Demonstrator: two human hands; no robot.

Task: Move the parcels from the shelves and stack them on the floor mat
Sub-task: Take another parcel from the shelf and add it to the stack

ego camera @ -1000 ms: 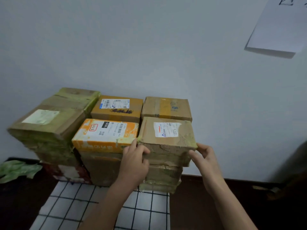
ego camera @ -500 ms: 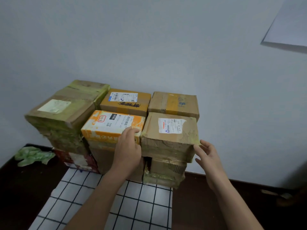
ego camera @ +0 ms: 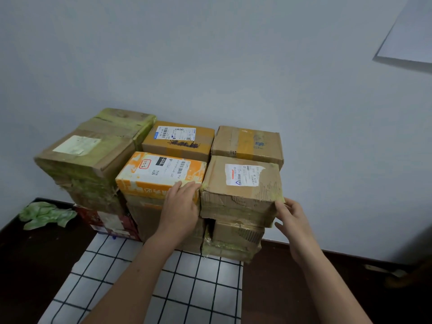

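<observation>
On the mat [ego camera: 210, 288], your left grip [ego camera: 180, 213] and right grip [ego camera: 293, 220], both open, flank the box [ego camera: 240, 183]; square it, then fetch another.

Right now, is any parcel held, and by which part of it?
Nothing is gripped. The left hand lies flat on the orange box; fingers of the right hand touch the brown parcel at its near right corner.

Crumpled green plastic [ego camera: 46, 215] lies on the dark floor [ego camera: 35, 265]; white paper [ego camera: 411, 36] hangs on the wall [ego camera: 210, 54].
</observation>
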